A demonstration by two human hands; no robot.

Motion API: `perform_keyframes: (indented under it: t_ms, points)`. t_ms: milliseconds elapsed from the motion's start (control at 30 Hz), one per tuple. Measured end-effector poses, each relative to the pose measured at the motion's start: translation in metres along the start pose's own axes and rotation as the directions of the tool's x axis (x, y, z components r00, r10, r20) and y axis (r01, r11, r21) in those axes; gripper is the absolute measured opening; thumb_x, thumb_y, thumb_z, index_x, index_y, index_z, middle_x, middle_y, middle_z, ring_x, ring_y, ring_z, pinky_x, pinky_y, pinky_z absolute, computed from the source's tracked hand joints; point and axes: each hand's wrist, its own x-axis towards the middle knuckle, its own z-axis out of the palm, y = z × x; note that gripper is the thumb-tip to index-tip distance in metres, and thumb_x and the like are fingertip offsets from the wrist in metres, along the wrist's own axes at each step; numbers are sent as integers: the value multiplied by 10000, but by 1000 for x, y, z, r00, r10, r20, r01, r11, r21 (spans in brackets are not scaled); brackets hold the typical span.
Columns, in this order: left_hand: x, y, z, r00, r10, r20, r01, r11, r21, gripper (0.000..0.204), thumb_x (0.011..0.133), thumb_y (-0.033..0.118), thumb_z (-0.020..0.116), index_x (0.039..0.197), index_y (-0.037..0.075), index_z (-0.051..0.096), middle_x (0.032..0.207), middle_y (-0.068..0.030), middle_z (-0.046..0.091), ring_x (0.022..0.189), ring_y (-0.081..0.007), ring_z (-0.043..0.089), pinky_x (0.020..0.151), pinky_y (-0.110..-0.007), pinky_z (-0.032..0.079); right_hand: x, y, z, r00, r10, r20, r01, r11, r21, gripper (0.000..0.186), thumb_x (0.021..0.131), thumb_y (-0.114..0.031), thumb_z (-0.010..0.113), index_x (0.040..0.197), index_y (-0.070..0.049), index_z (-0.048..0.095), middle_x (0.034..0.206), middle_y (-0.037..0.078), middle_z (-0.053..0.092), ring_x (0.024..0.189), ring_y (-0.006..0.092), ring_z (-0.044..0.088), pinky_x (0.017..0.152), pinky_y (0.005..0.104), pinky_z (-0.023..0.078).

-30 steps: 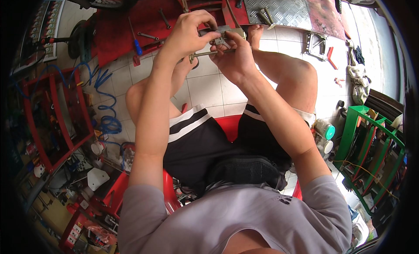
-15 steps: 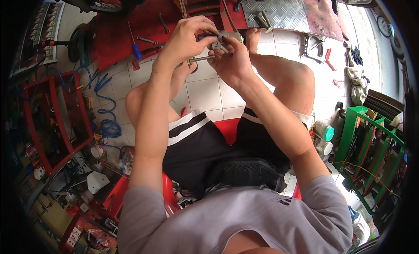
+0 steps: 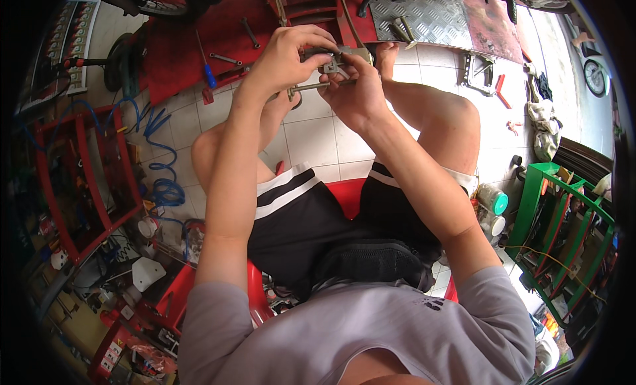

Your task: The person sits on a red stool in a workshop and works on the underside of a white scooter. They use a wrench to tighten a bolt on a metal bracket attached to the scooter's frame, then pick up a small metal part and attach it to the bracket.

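Observation:
My left hand (image 3: 287, 62) and my right hand (image 3: 354, 97) are closed around a small greyish metal assembly (image 3: 332, 65) in front of the red stand (image 3: 306, 21). My left thumb and fingers pinch its upper left; my right thumb presses its right side, with the other fingers curled underneath, partly hidden. A horizontal metal rod (image 3: 306, 87) runs just below it, near my right fingers. A blue-handled screwdriver (image 3: 209, 76) and two wrenches (image 3: 226, 57) lie to the left on the red platform (image 3: 169, 54).
A checker plate (image 3: 421, 17) holds some metal tools (image 3: 402, 29). A metal bracket (image 3: 478, 74) stands by it. A red rack (image 3: 86, 180) and coiled blue hose (image 3: 169, 193) are left, a green rack (image 3: 560, 233) right, a wheel (image 3: 595, 79) and part of a person (image 3: 582, 39) beyond the doorway.
Both hands sit slightly lower than a second ago, still on the metal assembly, with small finger shifts. At the right edge, a wheel and part of a person have come into view outside.

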Motion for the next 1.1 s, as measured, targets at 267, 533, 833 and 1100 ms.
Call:
perform_keyframes:
  t_ms: [267,533,833,1100]
  points:
    - [2,7,-2,1000,-3,9,2,996,92,177,732,85,775,877,19,698,898,-27,689,716,-138,603,575,-277,427,0,-1,-1,1000,-12,8,12,1000,-3,176,947,-221,555,938,-49,520,754,51,510,760,199,561,773,340,484]
    - [3,3,-2,1000,11,7,-12,996,92,171,744,30,735,912,17,705,910,-29,685,727,-133,603,587,-264,438,1,3,1,999,-43,-32,42,998,-38,205,984,-265,534,878,-90,522,680,2,508,743,179,588,783,329,485]
    - [1,0,-3,999,35,5,-36,995,93,191,761,14,716,952,22,711,923,-28,683,664,-110,581,531,-251,413,-1,3,2,999,-42,-12,42,998,-36,191,991,-263,527,896,-98,537,707,3,517,763,183,589,778,328,484]
    - [0,2,-4,1000,2,26,-3,999,44,188,754,19,722,941,12,706,962,-32,695,666,-126,581,556,-260,427,3,3,-2,999,-45,-8,45,999,-19,193,984,-251,542,891,-83,536,721,20,521,772,194,585,764,331,489]
